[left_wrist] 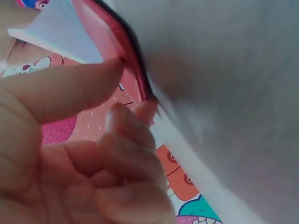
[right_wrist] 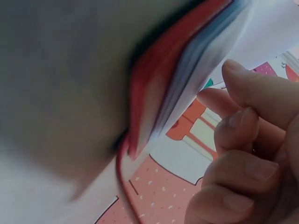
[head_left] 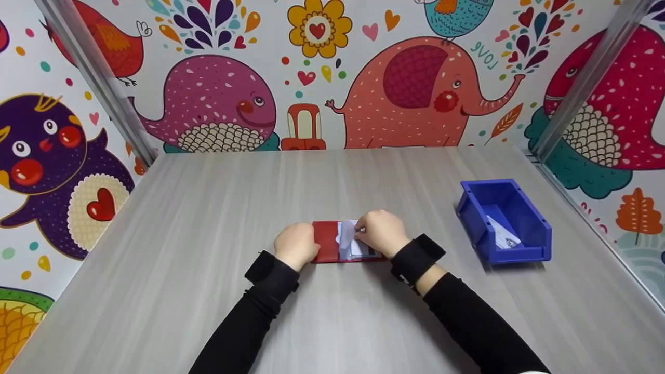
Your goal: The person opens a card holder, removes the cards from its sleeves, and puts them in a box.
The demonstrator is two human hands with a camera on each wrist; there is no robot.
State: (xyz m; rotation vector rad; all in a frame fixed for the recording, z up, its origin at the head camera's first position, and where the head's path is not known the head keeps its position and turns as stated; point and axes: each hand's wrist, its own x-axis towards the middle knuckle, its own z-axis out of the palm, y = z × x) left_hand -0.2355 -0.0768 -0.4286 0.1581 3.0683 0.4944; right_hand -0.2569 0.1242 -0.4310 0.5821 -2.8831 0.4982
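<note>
A small red card holder (head_left: 325,243) lies spread on the table with its clear plastic sleeves (head_left: 346,243) facing up. My left hand (head_left: 295,245) pinches the left cover's outer edge between thumb and fingers, as the left wrist view shows with the red cover (left_wrist: 112,39). Over the other half, my right hand (head_left: 383,234) pinches a raised translucent sleeve between thumb and index finger. The right wrist view shows the stacked sleeves (right_wrist: 198,56) edge-on above the red cover (right_wrist: 152,79). Part of the right cover is hidden beneath my right hand.
A blue plastic bin (head_left: 523,254) stands on the table to the right, holding a whitish printed piece (head_left: 501,235). The grey wood-grain table (head_left: 218,208) is bordered by cartoon-printed walls and metal posts (head_left: 582,85).
</note>
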